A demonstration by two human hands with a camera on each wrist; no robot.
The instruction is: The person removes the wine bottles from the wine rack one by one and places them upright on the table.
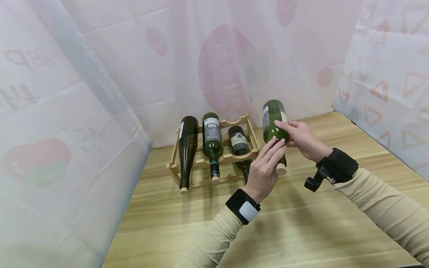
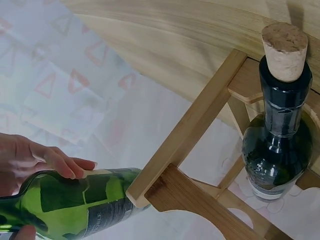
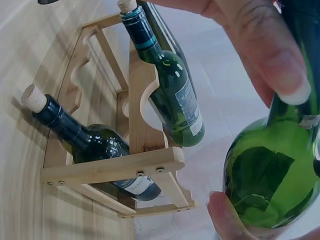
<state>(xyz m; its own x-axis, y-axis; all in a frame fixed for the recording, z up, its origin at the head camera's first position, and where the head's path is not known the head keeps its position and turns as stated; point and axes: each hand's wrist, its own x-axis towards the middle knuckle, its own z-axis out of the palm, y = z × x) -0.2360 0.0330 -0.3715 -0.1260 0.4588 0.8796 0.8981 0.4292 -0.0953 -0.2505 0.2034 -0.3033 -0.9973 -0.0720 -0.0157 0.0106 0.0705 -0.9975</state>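
Note:
A green wine bottle [image 1: 273,128] with a cork in its neck is held in the air beside the right end of the wooden wine rack [image 1: 253,136], base away and neck toward me. My right hand [image 1: 305,140] grips its body, thumb on top. My left hand [image 1: 263,173] holds it around the shoulder and neck; its thumb is hidden in the head view. In the right wrist view, fingertips press on the neck and shoulder of this green glass. The left wrist view shows the bottle's label close to the rack's end post [image 2: 190,125].
Three corked bottles lie in the rack: a dark one [image 1: 188,145] at left, a green one [image 1: 212,137] in the middle, and a dark labelled one [image 1: 238,141] lower at right. The wooden table [image 1: 161,227] meets printed curtains [image 1: 181,74] behind and at both sides.

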